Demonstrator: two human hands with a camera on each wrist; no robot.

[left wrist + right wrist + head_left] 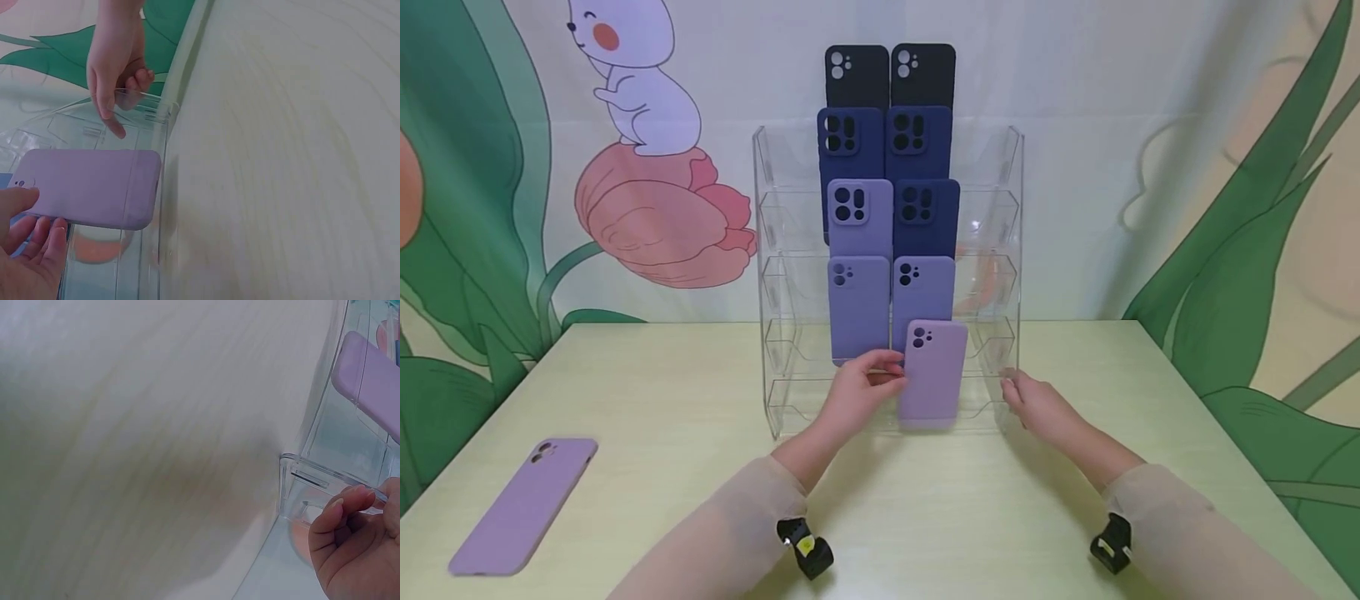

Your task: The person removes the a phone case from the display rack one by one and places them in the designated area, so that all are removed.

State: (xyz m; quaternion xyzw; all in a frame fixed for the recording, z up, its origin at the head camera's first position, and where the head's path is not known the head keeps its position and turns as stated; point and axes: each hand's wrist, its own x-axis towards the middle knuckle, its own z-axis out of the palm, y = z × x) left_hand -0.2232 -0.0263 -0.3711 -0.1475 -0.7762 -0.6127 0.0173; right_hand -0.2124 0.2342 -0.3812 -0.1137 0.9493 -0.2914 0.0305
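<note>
A clear tiered display rack stands on the table, with phone cases in two columns. In its bottom tier, a light purple phone case leans slightly right, its lower end behind the clear front lip. My left hand pinches that case's left edge; the left wrist view shows the thumb over its face near the camera holes and fingertips along the side. At the rack's lower right, my right hand grips the clear side panel with curled fingers. Another light purple phone case lies flat at the table's left.
Higher tiers hold two black cases, several dark blue cases and several lavender cases. A curtain printed with plants and a white animal hangs behind the table. Each sleeve has a black wrist device.
</note>
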